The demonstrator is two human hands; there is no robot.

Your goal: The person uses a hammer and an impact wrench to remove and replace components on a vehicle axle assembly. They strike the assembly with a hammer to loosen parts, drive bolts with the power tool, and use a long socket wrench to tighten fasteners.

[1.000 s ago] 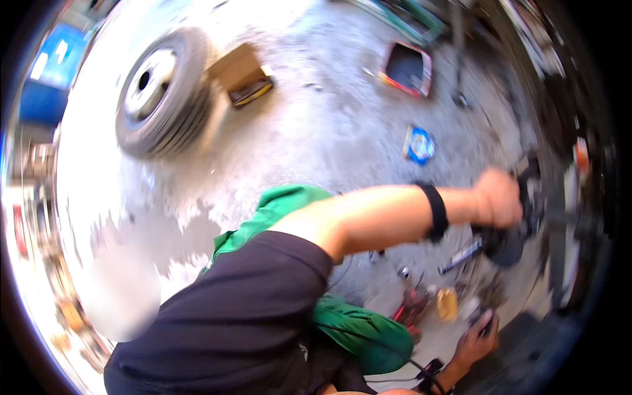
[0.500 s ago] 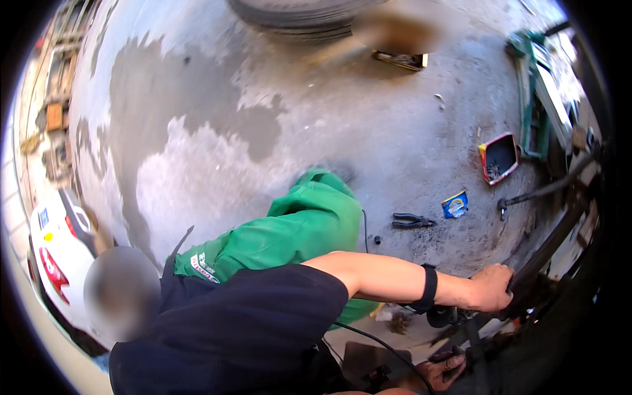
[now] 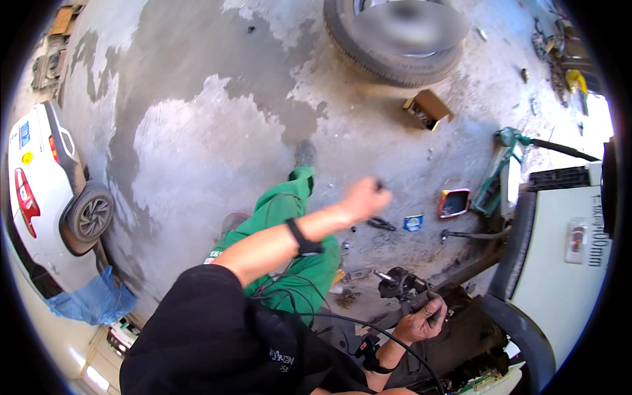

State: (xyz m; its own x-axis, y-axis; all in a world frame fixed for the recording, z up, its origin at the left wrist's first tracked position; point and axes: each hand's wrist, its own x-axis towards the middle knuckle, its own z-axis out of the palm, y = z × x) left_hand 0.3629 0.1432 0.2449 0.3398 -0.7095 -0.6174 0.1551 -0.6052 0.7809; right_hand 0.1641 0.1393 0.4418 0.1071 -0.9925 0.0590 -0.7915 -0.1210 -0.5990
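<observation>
My left hand (image 3: 365, 197) is closed in a fist over the floor, a little blurred, with a small dark object (image 3: 379, 185) showing at its fingers. Its kind cannot be made out. Lower right, my dirty right hand (image 3: 422, 320) has its fingers curled just below a dark metal wheel hub assembly with a stub axle (image 3: 395, 283); what lies inside the fingers is hidden. Black-handled pliers (image 3: 380, 224) lie on the concrete beside my left hand. Right of them is a small blue packet (image 3: 413, 222). A black cable (image 3: 368, 324) runs past my right forearm.
A wheel with its tyre (image 3: 401, 72) lies at the far side, near an open cardboard box (image 3: 431, 108). At right are a red-rimmed tray (image 3: 454, 203), a green floor jack (image 3: 494, 174), a long-handled wrench (image 3: 474, 234) and a pale vehicle panel (image 3: 559, 283). A white car (image 3: 56, 191) stands left.
My left hand has drawn back left and upward from the dark parts at right. My right hand has come up beside the hub assembly. The view has shifted, bringing the whole vehicle panel in.
</observation>
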